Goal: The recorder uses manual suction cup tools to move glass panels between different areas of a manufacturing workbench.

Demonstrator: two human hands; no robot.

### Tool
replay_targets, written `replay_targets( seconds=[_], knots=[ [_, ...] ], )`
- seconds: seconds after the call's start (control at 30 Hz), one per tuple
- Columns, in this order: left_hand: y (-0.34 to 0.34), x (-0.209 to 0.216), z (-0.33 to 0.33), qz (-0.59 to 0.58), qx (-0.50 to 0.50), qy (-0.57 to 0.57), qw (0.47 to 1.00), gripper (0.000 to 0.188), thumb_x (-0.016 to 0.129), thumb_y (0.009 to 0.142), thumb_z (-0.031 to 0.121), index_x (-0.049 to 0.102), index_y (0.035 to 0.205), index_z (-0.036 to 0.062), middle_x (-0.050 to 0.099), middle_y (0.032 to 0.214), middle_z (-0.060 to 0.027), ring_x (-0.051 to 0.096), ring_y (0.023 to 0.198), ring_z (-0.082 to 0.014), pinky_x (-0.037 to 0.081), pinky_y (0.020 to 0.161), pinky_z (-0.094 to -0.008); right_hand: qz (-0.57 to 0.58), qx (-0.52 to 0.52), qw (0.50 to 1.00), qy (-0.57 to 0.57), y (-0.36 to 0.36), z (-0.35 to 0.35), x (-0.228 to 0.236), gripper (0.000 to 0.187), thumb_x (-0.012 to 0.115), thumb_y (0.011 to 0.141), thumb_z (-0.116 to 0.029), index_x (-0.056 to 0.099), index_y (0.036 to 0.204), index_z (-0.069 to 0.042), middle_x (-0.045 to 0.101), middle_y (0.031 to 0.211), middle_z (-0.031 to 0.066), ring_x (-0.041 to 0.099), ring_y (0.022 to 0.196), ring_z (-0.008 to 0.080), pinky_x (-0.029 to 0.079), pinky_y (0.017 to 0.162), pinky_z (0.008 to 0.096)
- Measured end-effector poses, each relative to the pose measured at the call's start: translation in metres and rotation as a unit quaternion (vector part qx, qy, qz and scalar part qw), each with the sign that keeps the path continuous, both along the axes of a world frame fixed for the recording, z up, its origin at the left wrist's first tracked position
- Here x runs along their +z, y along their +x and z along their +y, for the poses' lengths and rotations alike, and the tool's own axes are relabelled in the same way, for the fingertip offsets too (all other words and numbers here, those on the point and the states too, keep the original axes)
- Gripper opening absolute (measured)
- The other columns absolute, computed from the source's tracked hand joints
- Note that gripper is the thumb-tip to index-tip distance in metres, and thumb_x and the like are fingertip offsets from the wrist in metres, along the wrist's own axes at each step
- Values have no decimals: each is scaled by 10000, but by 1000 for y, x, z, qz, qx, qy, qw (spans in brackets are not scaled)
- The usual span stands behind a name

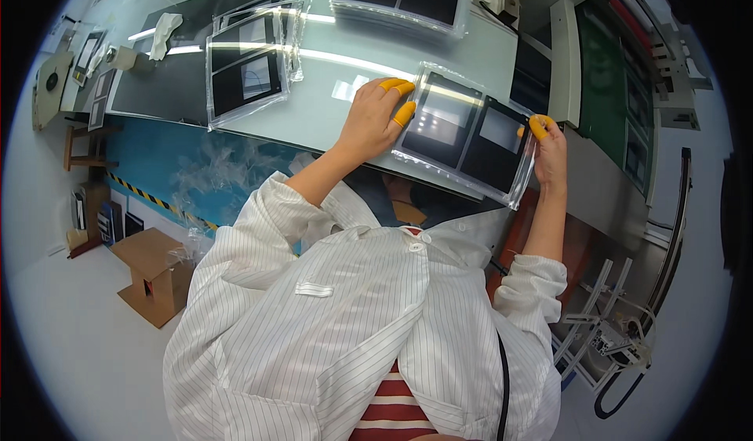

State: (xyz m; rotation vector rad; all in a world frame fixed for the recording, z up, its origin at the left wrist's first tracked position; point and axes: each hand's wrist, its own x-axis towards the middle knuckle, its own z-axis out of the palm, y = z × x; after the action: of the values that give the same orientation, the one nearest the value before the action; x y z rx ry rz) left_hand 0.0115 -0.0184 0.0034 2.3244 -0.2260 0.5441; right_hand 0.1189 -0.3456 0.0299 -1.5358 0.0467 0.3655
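Observation:
A clear plastic tray [405,155] holding two flat black panels with pale rectangular windows is between my hands over the table's front edge. The left panel [441,119] and right panel [494,147] lie side by side in it. My left hand [375,118] grips the tray's left edge, with yellow finger cots on the fingertips and thumb. At the opposite edge my right hand [551,149] pinches the tray, a yellow cot showing on a finger. The undersides of the fingers are hidden.
Similar stacked trays [249,72] stand left on the glass-topped table [321,116], and more trays [400,2] at the back. A crumpled white cloth [164,35] lies far left. Green-bedded equipment [604,88] stands right. A cardboard box [153,272] is on the floor.

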Motion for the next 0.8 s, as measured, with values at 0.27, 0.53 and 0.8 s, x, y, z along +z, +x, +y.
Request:
replay_targets(
  seconds=[0.27,0.53,0.8],
  knots=[
    [6,-1,-7,23,13,71,997,435,655,843,289,579,1184,29,563,1183,-158,474,1161,-344,332,1020,-446,-29,-28,983,-181,3,12,2,176,615,885,-82,604,1032,14,589,688,43,517,475,93,399,428,220],
    [2,2,-10,45,29,103,993,442,663,837,280,578,1194,33,568,1190,-160,467,1176,-350,326,1019,-446,-217,-169,880,-387,27,-61,-12,273,640,801,-69,639,1066,-3,653,796,105,612,626,178,487,583,274],
    [2,2,-9,70,33,116,990,447,659,837,249,563,1214,28,555,1193,-171,460,1180,-367,333,1008,-449,-163,-315,651,-671,34,-184,-39,481,687,834,-331,597,1161,11,533,1230,190,474,1182,353,393,979,448]
  ],
)
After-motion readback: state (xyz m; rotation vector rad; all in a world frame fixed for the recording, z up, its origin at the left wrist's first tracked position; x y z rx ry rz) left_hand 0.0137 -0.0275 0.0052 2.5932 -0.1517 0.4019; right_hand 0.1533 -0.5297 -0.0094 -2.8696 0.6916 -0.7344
